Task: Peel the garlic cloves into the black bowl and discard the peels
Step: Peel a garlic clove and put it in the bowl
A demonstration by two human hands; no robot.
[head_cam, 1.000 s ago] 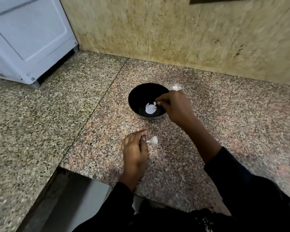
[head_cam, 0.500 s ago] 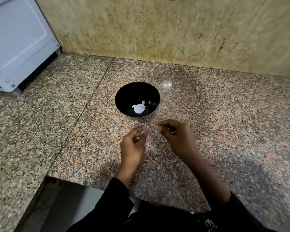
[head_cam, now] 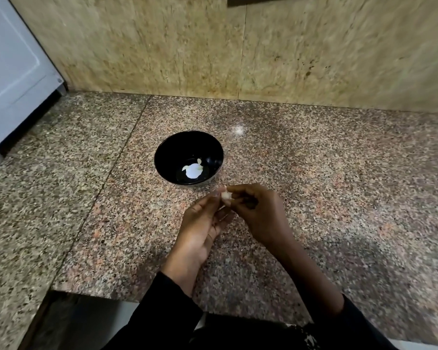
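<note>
A black bowl (head_cam: pixel 170 152) stands on the granite counter (head_cam: pixel 314 178) and holds a few peeled white garlic cloves (head_cam: pixel 193 170) at its bottom. Just in front of the bowl, my two hands meet above the counter. Between their fingertips is a small pale garlic clove (head_cam: pixel 226 195). My left hand (head_cam: pixel 200 223) lies palm up, its fingers reaching up to the clove. My right hand (head_cam: pixel 258 213) comes from the right and pinches the clove with thumb and fingers.
A white appliance (head_cam: pixel 13 72) stands at the back left on the counter. A tan stone wall (head_cam: pixel 238 46) runs along the back. The counter's front edge drops off at the lower left (head_cam: pixel 61 291).
My right hand has come back from the bowl to meet my left hand. Both hands now hold the clove together in front of the bowl. The camera view has shifted.
</note>
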